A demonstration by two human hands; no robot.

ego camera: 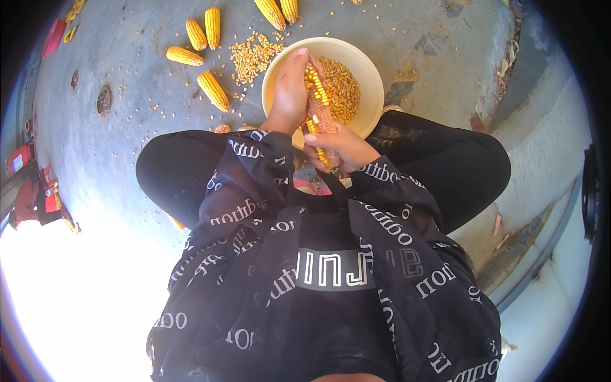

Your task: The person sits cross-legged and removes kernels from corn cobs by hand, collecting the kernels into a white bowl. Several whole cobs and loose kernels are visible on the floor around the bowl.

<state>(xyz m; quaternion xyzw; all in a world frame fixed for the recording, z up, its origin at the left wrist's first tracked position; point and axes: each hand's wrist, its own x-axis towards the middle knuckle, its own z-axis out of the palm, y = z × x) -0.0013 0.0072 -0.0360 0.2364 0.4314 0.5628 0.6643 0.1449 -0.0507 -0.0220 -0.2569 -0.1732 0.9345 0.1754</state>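
A partly stripped corn cob (325,111) slants over a round cream-coloured bowl (373,98). Rows of yellow kernels remain along one side of it, while bare cob shows elsewhere. My left hand (289,93) is wrapped around the upper part, its thumb pointing away from me. Around the lower end, nearer my body, my right hand (347,147) has its grip, with the thumb laid across the cob. Loose corn kernels (344,93) form a heap inside the bowl, partly covered by my hands.
Several ears of corn (213,91) lie on the concrete floor (143,62) left of and beyond the bowl. A spilled pile of kernels (253,56) sits beside it, with stray kernels scattered around. My crossed legs (439,143) flank the bowl's near side. Red objects (21,157) stand far left.
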